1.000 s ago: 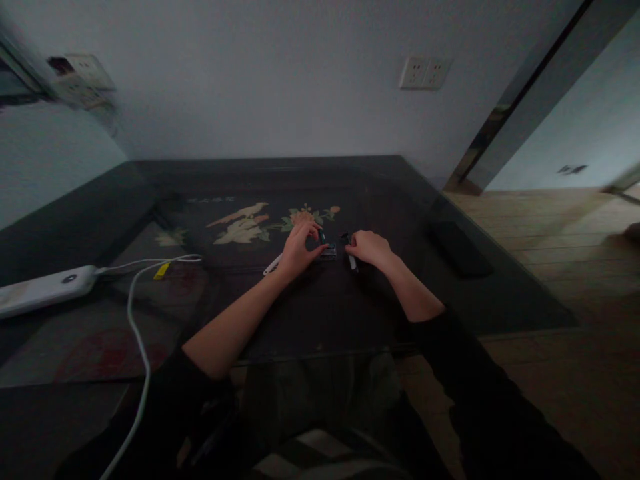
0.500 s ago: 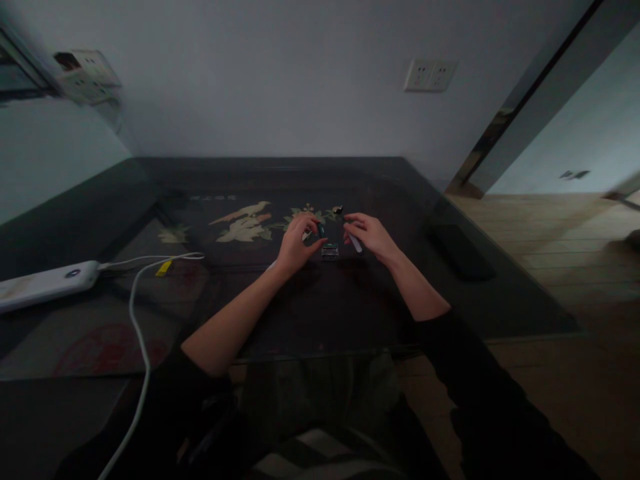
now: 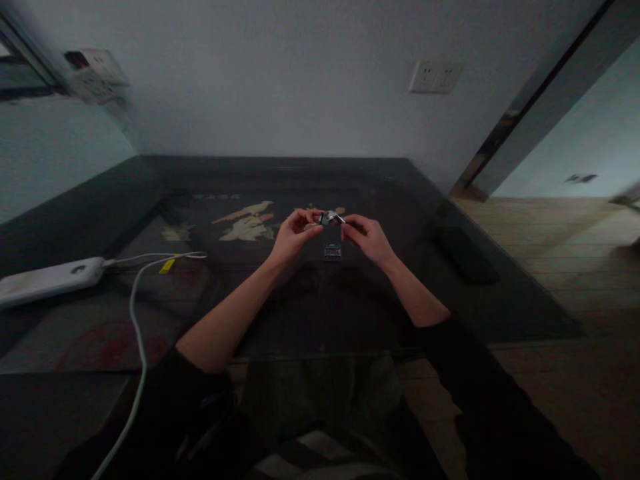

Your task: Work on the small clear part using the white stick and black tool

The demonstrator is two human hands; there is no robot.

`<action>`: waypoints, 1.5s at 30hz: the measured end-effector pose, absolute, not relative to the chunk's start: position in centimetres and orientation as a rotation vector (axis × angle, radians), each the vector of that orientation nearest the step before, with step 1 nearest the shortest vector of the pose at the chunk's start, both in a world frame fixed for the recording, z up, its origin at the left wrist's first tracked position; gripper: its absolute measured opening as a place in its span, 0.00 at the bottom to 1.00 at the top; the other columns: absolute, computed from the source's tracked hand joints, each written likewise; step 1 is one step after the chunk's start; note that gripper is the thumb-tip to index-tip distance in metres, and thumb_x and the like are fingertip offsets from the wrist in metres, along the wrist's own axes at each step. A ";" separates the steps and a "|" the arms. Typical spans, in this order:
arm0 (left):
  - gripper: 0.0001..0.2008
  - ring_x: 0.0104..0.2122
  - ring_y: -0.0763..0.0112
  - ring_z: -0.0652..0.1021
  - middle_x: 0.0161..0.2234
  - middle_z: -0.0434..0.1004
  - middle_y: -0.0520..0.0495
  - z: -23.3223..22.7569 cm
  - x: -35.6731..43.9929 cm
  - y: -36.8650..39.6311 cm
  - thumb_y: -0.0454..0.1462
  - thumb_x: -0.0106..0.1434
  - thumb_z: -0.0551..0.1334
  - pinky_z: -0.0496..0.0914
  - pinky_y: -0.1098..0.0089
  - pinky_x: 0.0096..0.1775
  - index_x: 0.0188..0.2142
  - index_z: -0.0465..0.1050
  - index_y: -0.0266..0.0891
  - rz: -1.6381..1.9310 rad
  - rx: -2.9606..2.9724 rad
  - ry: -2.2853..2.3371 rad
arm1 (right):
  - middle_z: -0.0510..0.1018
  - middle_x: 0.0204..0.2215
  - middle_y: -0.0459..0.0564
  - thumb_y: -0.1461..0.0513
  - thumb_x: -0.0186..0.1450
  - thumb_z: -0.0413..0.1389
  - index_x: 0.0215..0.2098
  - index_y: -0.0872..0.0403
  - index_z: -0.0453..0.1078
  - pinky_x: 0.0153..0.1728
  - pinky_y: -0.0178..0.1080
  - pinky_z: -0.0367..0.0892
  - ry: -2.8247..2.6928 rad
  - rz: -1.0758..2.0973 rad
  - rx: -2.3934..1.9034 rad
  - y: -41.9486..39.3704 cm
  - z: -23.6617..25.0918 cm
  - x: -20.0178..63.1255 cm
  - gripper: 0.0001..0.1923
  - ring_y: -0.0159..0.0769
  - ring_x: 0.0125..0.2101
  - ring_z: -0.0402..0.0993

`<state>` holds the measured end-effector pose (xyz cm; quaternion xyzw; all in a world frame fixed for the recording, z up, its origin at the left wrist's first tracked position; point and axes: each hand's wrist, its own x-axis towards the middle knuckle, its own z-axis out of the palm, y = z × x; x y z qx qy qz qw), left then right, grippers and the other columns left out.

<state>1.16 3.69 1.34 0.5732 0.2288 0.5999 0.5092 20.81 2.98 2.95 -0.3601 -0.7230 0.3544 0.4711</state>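
My left hand [image 3: 295, 232] is closed, pinching a small dark piece [image 3: 321, 219] between thumb and fingertips. From the right, my right hand [image 3: 367, 237] is closed on a small silvery tool with a shiny head [image 3: 332, 217]; its exact kind is too small to make out. The tool's head meets or nearly meets the dark piece, and I cannot tell whether they touch. Both hands are raised a little over the dark tabletop [image 3: 345, 307]. Just below them, a small clear-and-dark case [image 3: 333, 252] lies on the table.
At the left lies a white power strip [image 3: 55, 280], its white cable [image 3: 137, 320] running towards me with a yellow tag [image 3: 167, 266]. A black flat object [image 3: 465, 255] rests at the right. The wall with a socket [image 3: 436, 77] rises behind the table.
My hands have come together. The right hand's silvery tool now lies sideways at the dark piece in my left hand, which has moved slightly up. The small case stays on the table.
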 end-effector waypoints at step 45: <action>0.17 0.50 0.61 0.76 0.43 0.78 0.46 1.8 1.1 3.1 0.35 0.47 0.73 0.67 0.56 0.55 0.29 0.65 0.40 1.463 1.326 0.573 | 0.74 0.23 0.46 0.51 0.63 0.57 0.38 0.56 0.75 0.24 0.35 0.60 -1.795 0.888 -0.903 2.5 2.6 20.1 0.17 0.30 0.21 0.64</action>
